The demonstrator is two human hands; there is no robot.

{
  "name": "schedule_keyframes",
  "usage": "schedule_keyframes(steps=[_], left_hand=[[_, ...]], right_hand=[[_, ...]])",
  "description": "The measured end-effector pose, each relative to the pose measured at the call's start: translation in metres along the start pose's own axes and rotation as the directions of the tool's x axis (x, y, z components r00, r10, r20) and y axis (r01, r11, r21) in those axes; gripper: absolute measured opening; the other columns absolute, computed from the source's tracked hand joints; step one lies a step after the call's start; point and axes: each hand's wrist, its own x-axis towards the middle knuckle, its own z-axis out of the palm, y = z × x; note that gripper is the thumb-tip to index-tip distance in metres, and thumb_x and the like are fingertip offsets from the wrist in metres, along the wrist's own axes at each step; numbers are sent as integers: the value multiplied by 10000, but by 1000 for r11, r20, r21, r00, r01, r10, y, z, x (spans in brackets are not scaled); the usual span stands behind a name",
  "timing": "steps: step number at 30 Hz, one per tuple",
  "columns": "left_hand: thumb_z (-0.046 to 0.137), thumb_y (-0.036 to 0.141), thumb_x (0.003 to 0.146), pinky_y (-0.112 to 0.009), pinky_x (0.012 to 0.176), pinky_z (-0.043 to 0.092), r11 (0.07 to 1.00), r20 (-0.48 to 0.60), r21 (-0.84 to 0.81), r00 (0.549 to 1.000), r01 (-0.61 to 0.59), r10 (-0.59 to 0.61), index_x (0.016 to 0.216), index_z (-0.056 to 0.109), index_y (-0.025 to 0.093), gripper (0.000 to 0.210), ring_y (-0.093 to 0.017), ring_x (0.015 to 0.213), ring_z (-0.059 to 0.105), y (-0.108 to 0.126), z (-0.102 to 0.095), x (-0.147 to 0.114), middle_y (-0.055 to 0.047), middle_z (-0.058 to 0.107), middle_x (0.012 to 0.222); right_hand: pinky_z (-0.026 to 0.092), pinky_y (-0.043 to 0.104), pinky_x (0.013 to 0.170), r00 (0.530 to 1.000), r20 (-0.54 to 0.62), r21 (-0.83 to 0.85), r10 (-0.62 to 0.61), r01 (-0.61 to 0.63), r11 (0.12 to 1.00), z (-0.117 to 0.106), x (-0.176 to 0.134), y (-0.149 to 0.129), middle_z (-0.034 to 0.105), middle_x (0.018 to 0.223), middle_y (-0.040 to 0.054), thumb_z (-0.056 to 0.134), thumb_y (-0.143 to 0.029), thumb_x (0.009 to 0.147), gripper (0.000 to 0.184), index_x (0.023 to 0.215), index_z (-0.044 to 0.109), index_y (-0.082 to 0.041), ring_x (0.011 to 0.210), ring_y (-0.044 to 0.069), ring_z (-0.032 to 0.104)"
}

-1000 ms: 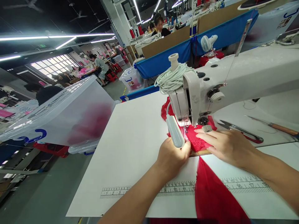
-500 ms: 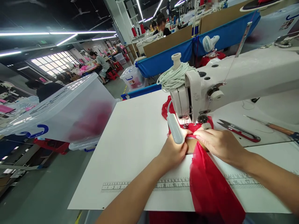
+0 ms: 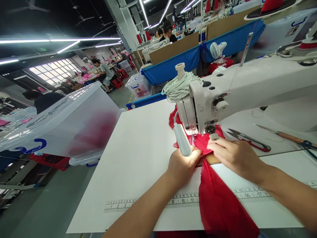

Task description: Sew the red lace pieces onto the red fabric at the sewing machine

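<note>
The red cloth [image 3: 218,201] is lying between the two hands, its upper part spreading just ahead of the fingertips under the presser foot [image 3: 193,138] of the sewing machine [image 3: 247,79]. Its long axis is running from that gap back toward the person, the lower length widening and slanting below the right hand [image 3: 232,157], then hanging over the near edge of the table [image 3: 138,158]. The left hand [image 3: 182,167] seems to be gripping the cloth's near edge, its thumb lying along the top; the right hand is pinching the right side with bent fingers. Both sets of fingertips are resting near the foot, neither clearly nearer. Beyond the right hand, scissors [image 3: 250,140] and a wooden-handled tool [image 3: 289,136] are lying apart from the cloth. The small lamp [image 3: 182,140] is covering part of the left fingers, so how firmly they are holding cannot be told. The machine head is hiding some of the cloth ahead of the hands, the needle tip is too small to make out, and the cloth's lower end is running out of sight.
</note>
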Motion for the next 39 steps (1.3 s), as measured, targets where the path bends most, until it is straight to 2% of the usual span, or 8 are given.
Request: schedule_keyframes(steps=[4, 6, 9, 12, 17, 24, 32, 39], left_hand=[[371, 74, 977, -226, 505, 457, 987, 52, 124, 994, -99, 93, 989, 677, 134, 312, -148, 713, 621, 7, -9, -4, -69, 679, 859], [361, 265, 1033, -263, 560, 519, 981, 113, 144, 987, -128, 113, 1071, 668, 97, 351, -178, 774, 638, 11, -14, -6, -122, 681, 958], [128, 591, 1004, -363, 664, 580, 989, 174, 85, 979, -118, 102, 1171, 647, 54, 766, -239, 856, 647, 15, -20, -8, -204, 669, 1082], [-20, 665, 939, -378, 656, 581, 990, 151, 102, 985, -94, 78, 1198, 652, 54, 944, -267, 887, 662, 17, -19, -11, -224, 657, 1173], [36, 712, 920, -371, 687, 575, 982, 57, 154, 994, -105, 97, 1163, 671, 39, 957, -285, 923, 675, 21, -13, -14, -220, 678, 1145], [-4, 725, 908, -385, 701, 567, 981, 6, 169, 995, -99, 100, 1132, 676, 46, 986, -274, 854, 686, 25, -12, -13, -217, 702, 1035], [68, 731, 918, -371, 669, 563, 963, -6, 245, 993, -115, 121, 1167, 672, 36, 954, -280, 883, 686, 19, -4, -18, -227, 692, 1106], [66, 718, 920, -402, 803, 570, 957, 22, 273, 995, -99, 97, 1204, 648, 32, 944, -292, 986, 667, 16, -1, -16, -230, 684, 1104]], right_hand=[[294, 284, 511, 999, 31, 53, -20, 19, 998, 0, -1, 2, 543, 666, 6, 411, 60, 826, 307, 695, 567, -170, 555, 124, 441], [305, 287, 525, 999, 29, 71, -22, 19, 997, 0, -1, 2, 546, 679, 13, 416, 39, 848, 295, 718, 581, -168, 575, 131, 452], [321, 292, 545, 999, 35, 92, -28, 24, 995, 0, -1, 4, 573, 714, 26, 414, 32, 861, 288, 770, 608, -161, 601, 140, 475], [326, 300, 557, 999, 26, 92, -32, 30, 995, 0, -1, 4, 586, 727, 31, 409, 26, 875, 295, 764, 609, -161, 613, 146, 482], [323, 314, 559, 999, 3, 59, -40, 40, 997, 0, -1, 4, 590, 724, 36, 430, -1, 895, 282, 736, 601, -158, 619, 151, 493], [311, 312, 550, 999, -12, 39, -35, 35, 999, 0, 1, 3, 553, 673, 19, 429, -36, 920, 307, 675, 557, -171, 600, 146, 468], [293, 299, 545, 999, -24, 20, -33, 33, 999, 4, 2, 6, 519, 661, 10, 452, 24, 856, 283, 666, 534, -169, 613, 143, 449], [284, 301, 551, 999, -21, 42, -24, 25, 999, 4, 6, 9, 488, 651, 12, 454, 34, 840, 290, 644, 532, -165, 622, 151, 420]])
